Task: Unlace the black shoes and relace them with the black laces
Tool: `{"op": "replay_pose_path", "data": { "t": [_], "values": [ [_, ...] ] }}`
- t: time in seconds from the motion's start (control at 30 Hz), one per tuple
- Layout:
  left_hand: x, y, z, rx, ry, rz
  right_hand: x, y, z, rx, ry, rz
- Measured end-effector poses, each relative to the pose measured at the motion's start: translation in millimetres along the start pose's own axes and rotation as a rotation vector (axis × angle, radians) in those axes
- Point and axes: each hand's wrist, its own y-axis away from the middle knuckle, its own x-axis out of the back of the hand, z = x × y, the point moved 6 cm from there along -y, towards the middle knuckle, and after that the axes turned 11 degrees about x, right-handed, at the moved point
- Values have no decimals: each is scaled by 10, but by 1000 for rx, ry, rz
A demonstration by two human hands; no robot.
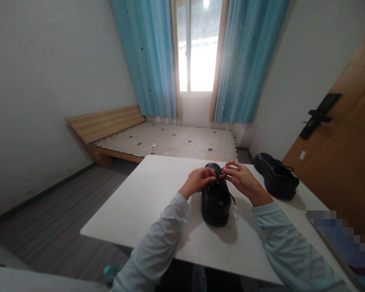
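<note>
A black lace-up shoe [216,209] stands upright on the white table [134,202], its toe pointing away from me and its heel toward me. My left hand [198,181] is closed at the shoe's left side, thumb and fingers pinched at the black shoelace [219,174] over the tongue. From the right, my right hand [241,179] pinches the lace between thumb and index finger, its other fingers loosely bent. One lace end hangs down the shoe's right side. The fingertips partly cover the lace.
A second black shoe [276,176] stands at the table's right edge. Beyond the table is a low bed [176,140] with a white remote [153,146] on it. A wooden door [340,142] is on the right, and blue curtains [153,61] flank the window.
</note>
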Motion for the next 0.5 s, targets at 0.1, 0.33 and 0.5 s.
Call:
{"op": "replay_pose_path", "data": {
  "t": [0.1,0.33,0.5],
  "values": [
    [-2,-5,0,7,4,-4,-10,-1,14,11,-46,-14],
    [-2,3,-9,15,-7,-8,34,1,-120,103,-136,31],
    [-8,2,-27,4,-4,-5,103,5,-168,150,-42,67]
  ]
}}
